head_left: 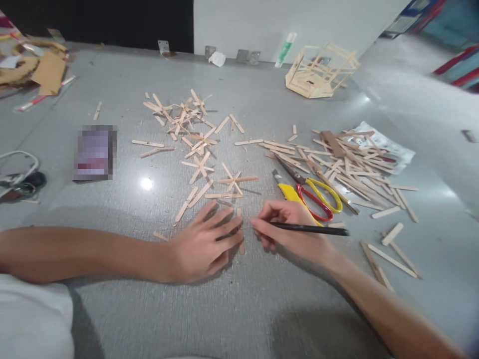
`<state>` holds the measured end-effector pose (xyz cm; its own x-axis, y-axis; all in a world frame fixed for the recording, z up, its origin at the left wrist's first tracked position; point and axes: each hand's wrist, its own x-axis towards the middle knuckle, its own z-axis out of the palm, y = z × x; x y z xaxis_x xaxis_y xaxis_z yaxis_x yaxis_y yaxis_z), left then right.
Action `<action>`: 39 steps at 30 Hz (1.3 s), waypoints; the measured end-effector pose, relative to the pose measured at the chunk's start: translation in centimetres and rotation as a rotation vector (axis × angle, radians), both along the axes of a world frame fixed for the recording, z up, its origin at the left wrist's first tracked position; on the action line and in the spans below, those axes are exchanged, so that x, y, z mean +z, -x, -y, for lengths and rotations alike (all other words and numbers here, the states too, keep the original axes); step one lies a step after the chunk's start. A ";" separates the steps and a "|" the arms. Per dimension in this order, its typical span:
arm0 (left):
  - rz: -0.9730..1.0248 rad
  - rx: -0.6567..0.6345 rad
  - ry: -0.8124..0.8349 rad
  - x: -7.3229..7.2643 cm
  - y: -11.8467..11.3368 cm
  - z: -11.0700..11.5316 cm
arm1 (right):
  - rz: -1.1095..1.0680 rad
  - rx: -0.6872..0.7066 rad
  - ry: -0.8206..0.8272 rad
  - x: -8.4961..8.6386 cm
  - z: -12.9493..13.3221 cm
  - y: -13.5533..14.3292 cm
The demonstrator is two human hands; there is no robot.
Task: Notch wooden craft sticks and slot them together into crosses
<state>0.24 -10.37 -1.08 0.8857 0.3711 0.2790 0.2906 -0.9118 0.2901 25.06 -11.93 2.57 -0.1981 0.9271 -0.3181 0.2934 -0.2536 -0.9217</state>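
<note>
My left hand (205, 244) lies flat with its fingers spread, the fingertips against an upright-lying wooden craft stick (241, 247). To the right of that stick, my right hand (284, 224) is closed in a writing grip around a black pen (310, 228). The pen's writing end is hidden by my fingers. Beyond the hands are two star shapes of crossed craft sticks, one star (202, 167) on the left and another star (235, 180) on the right. Just past my right hand are scissors (320, 197) with red and yellow handles and a yellow cutter (294, 194).
A heap of loose craft sticks (355, 169) spreads on the right, partly over a white wrapper (402, 149). More crossed sticks (183, 117) are piled farther back. A stick-built frame (318, 75) and a green-and-white tube (286, 50) stand by the wall. A blurred-out phone-like object (95, 152) lies left.
</note>
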 end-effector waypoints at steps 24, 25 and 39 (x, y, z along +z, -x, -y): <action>0.074 0.029 0.148 0.8 -0.5 -0.3 | 0.122 0.084 -0.222 -2.4 -0.1 1.4; 0.075 0.029 0.163 0.8 -0.5 -0.3 | 0.118 0.081 -0.224 -2.4 -0.1 1.4; 0.074 0.020 0.167 0.7 -0.4 -0.5 | 0.131 0.100 -0.246 -2.3 -0.2 1.2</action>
<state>0.68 -9.91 -0.40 0.8570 0.4349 0.2764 0.2801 -0.8433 0.4587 23.84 -11.78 0.23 -0.2645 0.9575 -0.1150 0.4262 0.0091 -0.9046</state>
